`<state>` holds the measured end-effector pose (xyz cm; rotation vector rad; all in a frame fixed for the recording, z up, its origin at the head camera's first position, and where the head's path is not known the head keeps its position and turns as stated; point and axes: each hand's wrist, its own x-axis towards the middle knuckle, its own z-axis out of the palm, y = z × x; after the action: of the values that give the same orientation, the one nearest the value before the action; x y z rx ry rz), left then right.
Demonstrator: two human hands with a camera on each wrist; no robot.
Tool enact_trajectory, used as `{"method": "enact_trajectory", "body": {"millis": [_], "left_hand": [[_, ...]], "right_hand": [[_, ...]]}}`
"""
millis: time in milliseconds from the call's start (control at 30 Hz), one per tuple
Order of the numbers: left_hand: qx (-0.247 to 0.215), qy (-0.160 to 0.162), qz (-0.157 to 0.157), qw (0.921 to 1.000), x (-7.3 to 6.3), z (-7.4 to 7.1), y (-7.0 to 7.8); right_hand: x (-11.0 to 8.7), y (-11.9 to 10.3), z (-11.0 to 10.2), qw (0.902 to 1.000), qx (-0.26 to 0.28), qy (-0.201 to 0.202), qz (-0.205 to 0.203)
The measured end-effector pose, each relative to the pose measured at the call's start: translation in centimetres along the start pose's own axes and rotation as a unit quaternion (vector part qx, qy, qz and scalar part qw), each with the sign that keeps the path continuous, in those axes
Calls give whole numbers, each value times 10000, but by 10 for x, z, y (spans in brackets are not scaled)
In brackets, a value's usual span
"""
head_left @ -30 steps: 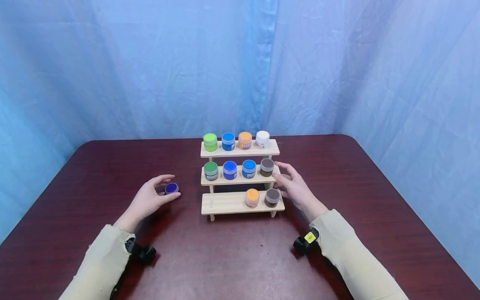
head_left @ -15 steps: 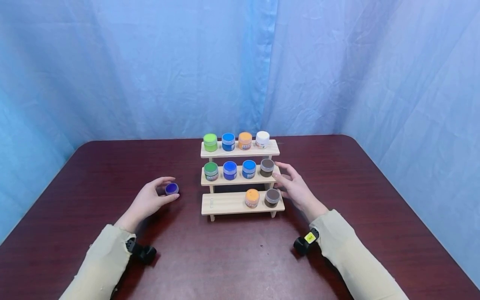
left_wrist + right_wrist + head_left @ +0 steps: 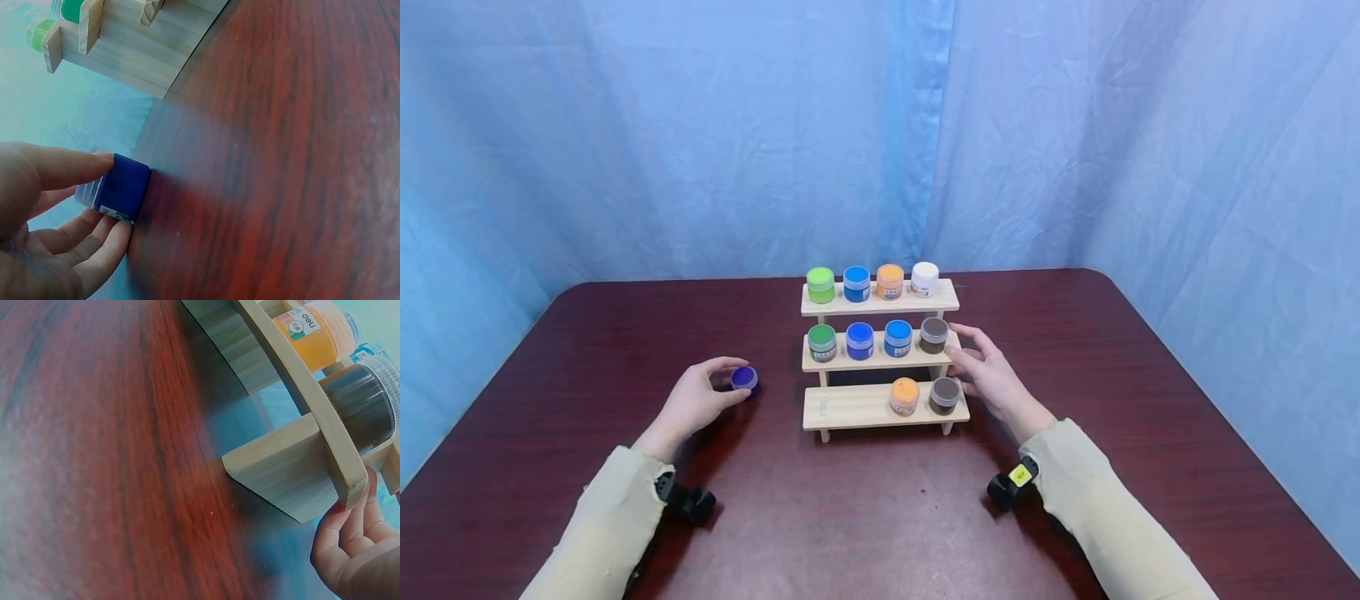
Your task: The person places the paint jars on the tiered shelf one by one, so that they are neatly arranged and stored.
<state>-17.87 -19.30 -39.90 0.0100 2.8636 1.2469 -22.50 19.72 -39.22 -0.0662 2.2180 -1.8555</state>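
Note:
My left hand (image 3: 696, 402) holds a small dark blue paint jar (image 3: 745, 378) left of a three-tier wooden display rack (image 3: 850, 407). In the left wrist view the thumb lies on one side of the jar (image 3: 125, 186) and the fingers on the other, its base close to the tabletop. My right hand (image 3: 992, 379) rests against the rack's right end; its fingertips touch the end of the lowest shelf (image 3: 350, 487) in the right wrist view. Two jars stand on that shelf's right half: an orange jar (image 3: 904, 396) and a dark brown jar (image 3: 943, 395).
On the top shelf are a light green jar (image 3: 821, 285), a blue one, an orange one and a white jar (image 3: 925, 279). The middle shelf bears a green jar (image 3: 822, 342), two blue jars and a brown jar (image 3: 933, 335). Blue curtains (image 3: 760, 142) hang behind the dark red table (image 3: 880, 517).
My left fingers have drawn in around the blue jar, and the thumb has slid left along its front. The right hand and the rack have stayed still.

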Motion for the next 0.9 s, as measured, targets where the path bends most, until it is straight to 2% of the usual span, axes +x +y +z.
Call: {"method": "enact_trajectory", "body": {"millis": [300,500,667,900], "left_hand": [[-37,21,-121,9999,0,-1,0],[-82,81,-61,9999,-1,-2,-2],[-87,309,60,9995,-4,-5,-2],[-427,712,189,9964,-12,-7,8]], "right_hand": [[-2,-1,0,10000,18,-16,-16],[-1,-1,-1,10000,-1,-20,-26],[0,-1,-1,10000,-25,-19,-49],[0,0,0,10000,-66,7,24]]}}
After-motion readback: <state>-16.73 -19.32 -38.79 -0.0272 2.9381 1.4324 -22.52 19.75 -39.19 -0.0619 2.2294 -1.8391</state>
